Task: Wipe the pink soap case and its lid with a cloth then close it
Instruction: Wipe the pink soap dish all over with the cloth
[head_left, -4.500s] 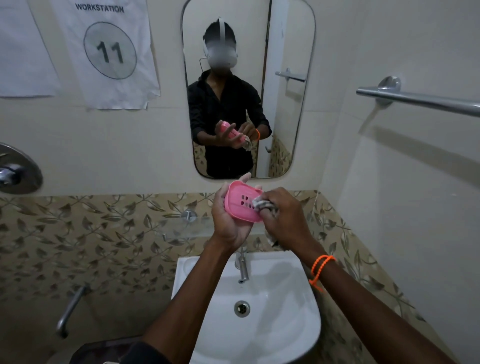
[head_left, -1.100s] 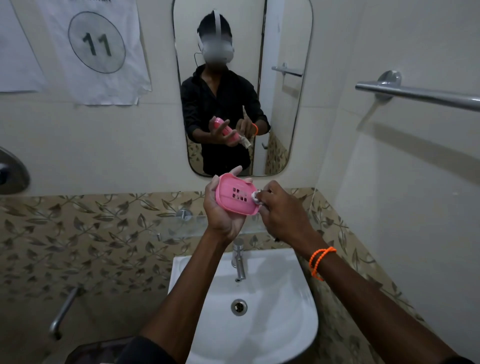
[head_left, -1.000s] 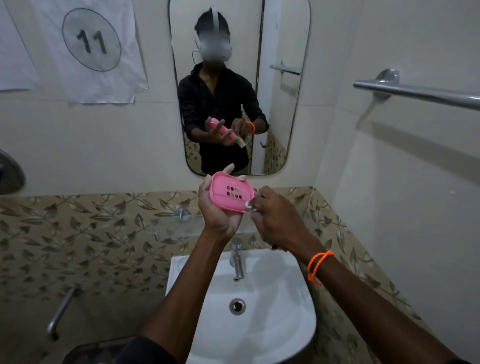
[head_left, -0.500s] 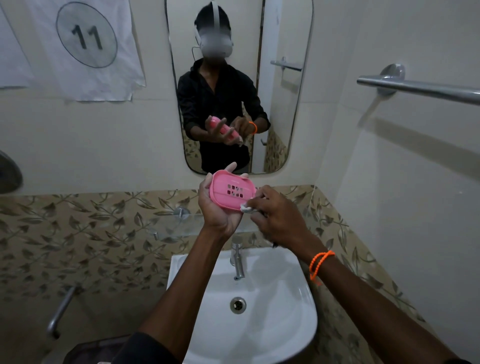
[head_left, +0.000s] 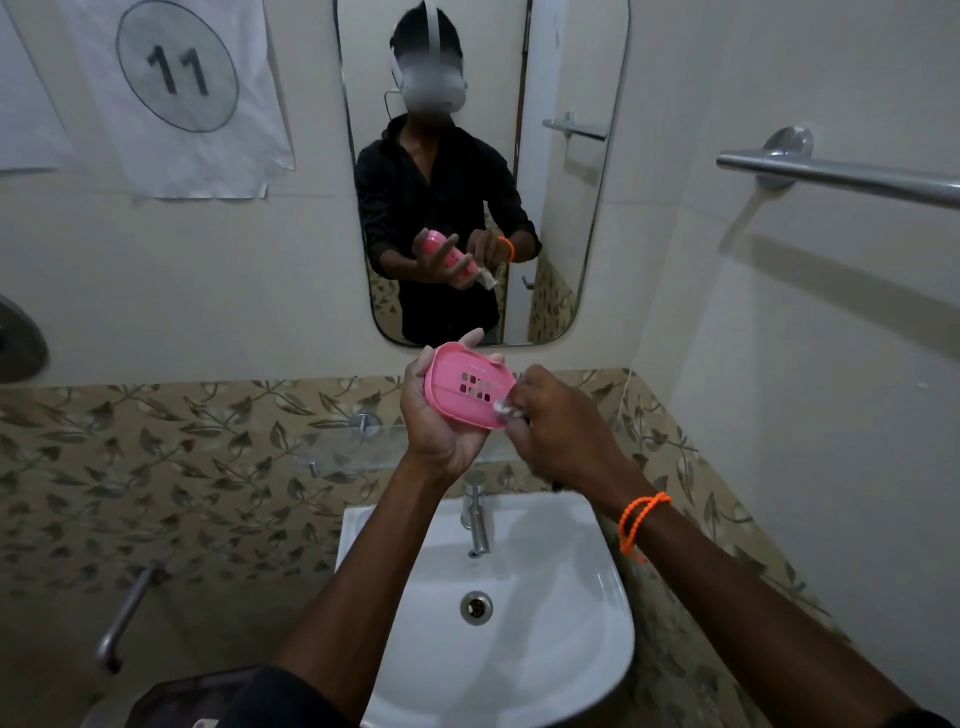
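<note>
The left hand (head_left: 441, 415) holds the pink oval plastic soap case part (head_left: 470, 387), with a grid of small drain holes, up in front of the wall above the white ceramic washbasin (head_left: 545, 623), fingers wrapped around its far edge. The right hand (head_left: 561, 426) is closed on a small bunched pale cloth (head_left: 503, 409) and presses it on the lower right rim of the pink part. I judge that the wiping step is in hand. The other half of the case is not visible. The next move probably asks to wipe the remaining surface, then find the other half.
</note>
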